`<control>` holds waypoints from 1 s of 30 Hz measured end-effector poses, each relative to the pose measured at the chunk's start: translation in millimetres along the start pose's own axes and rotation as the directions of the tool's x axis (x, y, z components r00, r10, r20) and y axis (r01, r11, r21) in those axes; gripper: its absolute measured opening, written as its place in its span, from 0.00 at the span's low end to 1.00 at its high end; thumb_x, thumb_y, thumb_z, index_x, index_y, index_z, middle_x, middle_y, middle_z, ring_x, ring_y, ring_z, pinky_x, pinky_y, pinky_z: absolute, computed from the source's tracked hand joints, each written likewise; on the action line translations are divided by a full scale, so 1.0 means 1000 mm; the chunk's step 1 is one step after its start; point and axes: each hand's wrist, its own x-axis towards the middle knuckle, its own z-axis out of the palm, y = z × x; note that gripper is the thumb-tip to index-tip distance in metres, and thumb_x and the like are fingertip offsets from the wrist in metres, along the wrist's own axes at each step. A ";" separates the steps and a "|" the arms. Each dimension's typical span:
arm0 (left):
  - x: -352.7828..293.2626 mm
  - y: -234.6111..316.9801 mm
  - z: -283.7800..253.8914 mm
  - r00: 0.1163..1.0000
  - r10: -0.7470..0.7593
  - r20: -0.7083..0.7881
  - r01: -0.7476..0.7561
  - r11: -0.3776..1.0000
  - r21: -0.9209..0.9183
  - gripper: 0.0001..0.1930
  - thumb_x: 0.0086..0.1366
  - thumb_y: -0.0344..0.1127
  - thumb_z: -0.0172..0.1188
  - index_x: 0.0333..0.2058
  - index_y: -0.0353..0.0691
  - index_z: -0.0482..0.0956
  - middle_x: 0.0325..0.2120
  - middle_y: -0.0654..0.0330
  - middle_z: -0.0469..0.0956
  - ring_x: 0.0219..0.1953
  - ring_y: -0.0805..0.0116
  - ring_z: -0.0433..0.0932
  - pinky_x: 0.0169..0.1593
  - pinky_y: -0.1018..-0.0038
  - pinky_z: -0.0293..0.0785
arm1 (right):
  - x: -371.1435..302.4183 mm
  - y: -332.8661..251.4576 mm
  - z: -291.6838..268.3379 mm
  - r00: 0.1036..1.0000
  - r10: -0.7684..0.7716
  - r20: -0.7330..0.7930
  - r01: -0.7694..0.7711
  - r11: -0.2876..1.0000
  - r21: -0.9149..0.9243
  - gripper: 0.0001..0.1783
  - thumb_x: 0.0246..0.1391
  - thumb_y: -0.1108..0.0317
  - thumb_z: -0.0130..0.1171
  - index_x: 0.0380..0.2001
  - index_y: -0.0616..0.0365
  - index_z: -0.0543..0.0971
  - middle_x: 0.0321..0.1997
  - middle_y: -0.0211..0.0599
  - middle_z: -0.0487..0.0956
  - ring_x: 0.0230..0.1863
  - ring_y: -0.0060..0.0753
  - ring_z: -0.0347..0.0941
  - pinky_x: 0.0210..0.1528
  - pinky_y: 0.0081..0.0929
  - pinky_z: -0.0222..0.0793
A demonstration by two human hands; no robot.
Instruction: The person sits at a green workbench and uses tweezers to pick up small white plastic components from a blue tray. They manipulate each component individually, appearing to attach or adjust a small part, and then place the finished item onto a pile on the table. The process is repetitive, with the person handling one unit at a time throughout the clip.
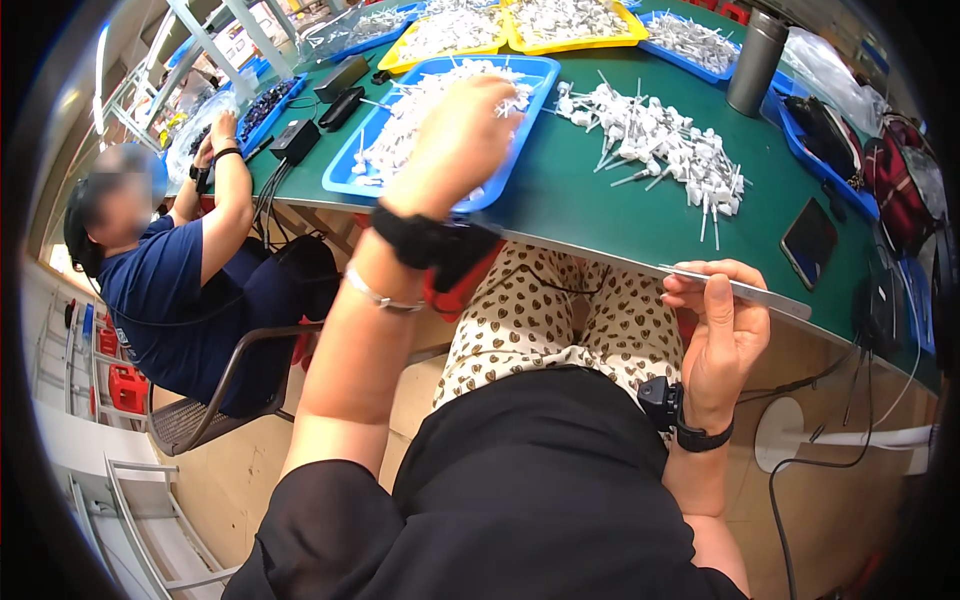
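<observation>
My left hand point(462, 135) reaches over a blue tray point(541, 80) heaped with small white plastic parts point(392, 140) that have thin stems. Its back faces up and its fingertips are hidden among the parts, so I cannot see what they grip. At the table's front edge my right hand point(728, 335) is closed on a slim flat metal tool point(770, 298), held between thumb and fingers. The tool's narrow tip points left and its wide end points right. A loose pile of similar white parts point(665, 140) lies on the green table point(590, 205), right of the tray.
Yellow trays point(575, 47) and more blue trays of white parts line the back. A dark metal flask point(758, 62) and a phone point(809, 242) are on the right. At left, a seated co-worker point(190, 270) handles dark parts in a blue tray point(262, 112). Cables hang below the table edge.
</observation>
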 end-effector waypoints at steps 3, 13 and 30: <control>0.024 0.045 0.053 0.972 0.152 0.178 -0.142 0.988 -0.067 0.13 0.62 0.26 0.59 0.46 0.37 0.83 0.43 0.50 0.81 0.49 0.48 0.79 0.55 0.59 0.75 | 0.002 -0.002 -0.003 1.000 -0.003 -0.018 0.003 1.000 -0.002 0.11 0.69 0.66 0.56 0.44 0.66 0.75 0.40 0.46 0.83 0.37 0.33 0.83 0.40 0.29 0.82; 0.056 0.059 0.111 0.959 0.097 0.268 -0.146 0.974 0.170 0.06 0.58 0.28 0.59 0.33 0.39 0.83 0.41 0.49 0.79 0.47 0.49 0.79 0.49 0.60 0.78 | 0.002 -0.004 -0.008 0.998 -0.044 -0.039 0.043 0.999 -0.026 0.10 0.70 0.68 0.54 0.45 0.66 0.74 0.41 0.48 0.82 0.37 0.34 0.83 0.38 0.28 0.83; -0.134 0.111 0.019 0.764 -0.234 0.601 0.619 0.005 -0.785 0.13 0.70 0.29 0.62 0.50 0.29 0.80 0.38 0.60 0.84 0.38 0.77 0.80 0.46 0.77 0.79 | -0.019 0.008 0.020 0.981 0.077 0.178 -0.097 0.989 0.107 0.10 0.69 0.73 0.55 0.48 0.68 0.72 0.46 0.50 0.81 0.47 0.37 0.82 0.54 0.33 0.80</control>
